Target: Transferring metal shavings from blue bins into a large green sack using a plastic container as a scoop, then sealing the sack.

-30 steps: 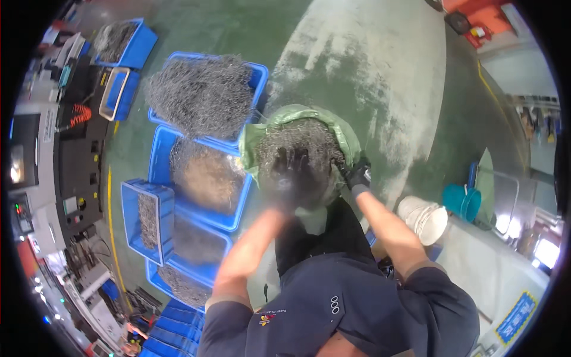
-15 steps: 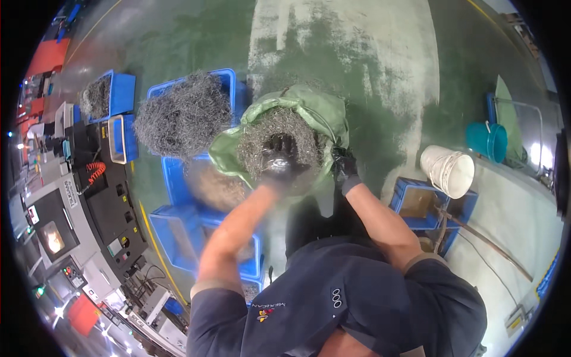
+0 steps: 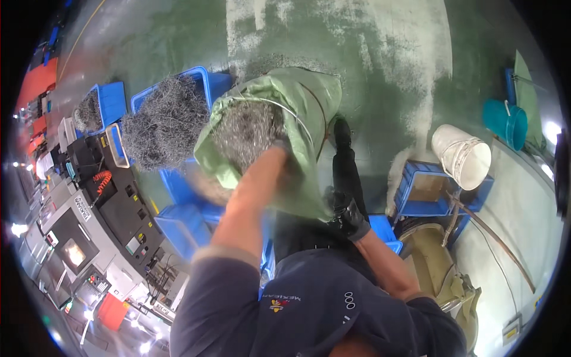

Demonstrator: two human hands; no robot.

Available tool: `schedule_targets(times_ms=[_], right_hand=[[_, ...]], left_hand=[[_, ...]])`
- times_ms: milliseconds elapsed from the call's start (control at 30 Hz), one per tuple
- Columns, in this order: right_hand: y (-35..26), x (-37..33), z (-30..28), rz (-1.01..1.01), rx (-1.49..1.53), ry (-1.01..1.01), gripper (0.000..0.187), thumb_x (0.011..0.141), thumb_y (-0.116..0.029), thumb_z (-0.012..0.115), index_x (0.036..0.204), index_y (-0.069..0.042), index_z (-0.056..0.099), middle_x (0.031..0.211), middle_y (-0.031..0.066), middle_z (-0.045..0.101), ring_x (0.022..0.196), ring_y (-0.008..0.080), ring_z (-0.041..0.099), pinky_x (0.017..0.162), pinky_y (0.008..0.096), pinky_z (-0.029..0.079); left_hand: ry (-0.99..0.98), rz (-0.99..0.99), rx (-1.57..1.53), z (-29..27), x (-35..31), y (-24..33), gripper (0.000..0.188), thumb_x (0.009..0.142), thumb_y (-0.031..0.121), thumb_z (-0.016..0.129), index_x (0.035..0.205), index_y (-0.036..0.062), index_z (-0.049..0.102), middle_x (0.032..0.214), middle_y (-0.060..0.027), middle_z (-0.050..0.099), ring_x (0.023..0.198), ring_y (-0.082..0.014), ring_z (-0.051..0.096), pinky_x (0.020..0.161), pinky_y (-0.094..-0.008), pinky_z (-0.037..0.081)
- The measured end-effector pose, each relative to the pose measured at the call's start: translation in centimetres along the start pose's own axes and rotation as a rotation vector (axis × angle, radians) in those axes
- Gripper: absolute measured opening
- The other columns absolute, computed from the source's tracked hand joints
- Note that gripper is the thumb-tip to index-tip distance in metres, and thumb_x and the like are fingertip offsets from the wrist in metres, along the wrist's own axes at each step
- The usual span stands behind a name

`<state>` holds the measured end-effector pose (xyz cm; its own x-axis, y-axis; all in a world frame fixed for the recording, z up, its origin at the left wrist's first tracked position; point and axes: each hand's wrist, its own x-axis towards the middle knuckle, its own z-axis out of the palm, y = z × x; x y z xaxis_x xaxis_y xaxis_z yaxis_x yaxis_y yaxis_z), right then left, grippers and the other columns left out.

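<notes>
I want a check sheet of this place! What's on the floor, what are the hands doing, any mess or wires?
Surface: green painted floor, worn pale in patches.
Job's things: green sack full of tangled metal shavings.
Clutter: blue crate heaped with shavings, more blue crates, white bucket, teal bucket.
Hands: left hand blurred, reaching into the sack's mouth; right hand, in a black glove, gripping the sack's lower edge.
Cables: orange coiled cord on the machine.
Surroundings: dark machine with a lit panel on the person's left.

blue crates [image 3: 178, 196] crowd left, floor [image 3: 380, 77] open ahead
</notes>
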<state>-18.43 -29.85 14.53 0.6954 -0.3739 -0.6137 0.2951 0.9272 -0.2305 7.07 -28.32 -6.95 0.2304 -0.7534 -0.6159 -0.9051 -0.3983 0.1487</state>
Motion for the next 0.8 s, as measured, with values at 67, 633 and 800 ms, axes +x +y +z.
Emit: schedule_targets(times_ms=[67, 633, 800], right_hand=[[0.3, -0.1, -3.0, -0.032, -0.177, -0.057, 0.042, 0.089, -0.02, 0.059, 0.124, 0.0, 0.051, 0.111, 0.0026, 0.06, 0.097, 0.0106, 0.056, 0.084, 0.0258, 0.046], [-2.4, 3.0, 8.5, -0.569, -1.262, -0.092, 0.057, 0.078, -0.027, 0.068, 0.129, -0.01, 0.047, 0.125, 0.014, 0.052, 0.116, 0.0305, 0.049, 0.098, 0.0398, 0.039], [3.8, 12.4, 17.9, -0.532, -2.332, -0.353, 0.09, 0.076, -0.06, 0.054, 0.145, -0.015, 0.019, 0.146, 0.0134, 0.03, 0.137, 0.0333, 0.021, 0.111, 0.0495, 0.012]], left_hand=[[-0.112, 0.015, 0.061, -3.0, 0.5, 0.6, 0.065, 0.084, 0.044, 0.046, 0.136, 0.0048, 0.04, 0.141, -0.0193, 0.036, 0.132, -0.0347, 0.03, 0.111, -0.0448, 0.021], [0.254, -0.542, -0.342, -28.1, -19.4, -2.1, 0.069, 0.079, 0.051, 0.056, 0.134, 0.0108, 0.042, 0.135, -0.0192, 0.043, 0.122, -0.0347, 0.043, 0.102, -0.0423, 0.034], [0.533, -0.57, -0.202, -18.4, -19.0, -14.9, 0.056, 0.082, 0.045, 0.053, 0.127, 0.0123, 0.049, 0.123, -0.0231, 0.052, 0.111, -0.0389, 0.052, 0.094, -0.0457, 0.042]])
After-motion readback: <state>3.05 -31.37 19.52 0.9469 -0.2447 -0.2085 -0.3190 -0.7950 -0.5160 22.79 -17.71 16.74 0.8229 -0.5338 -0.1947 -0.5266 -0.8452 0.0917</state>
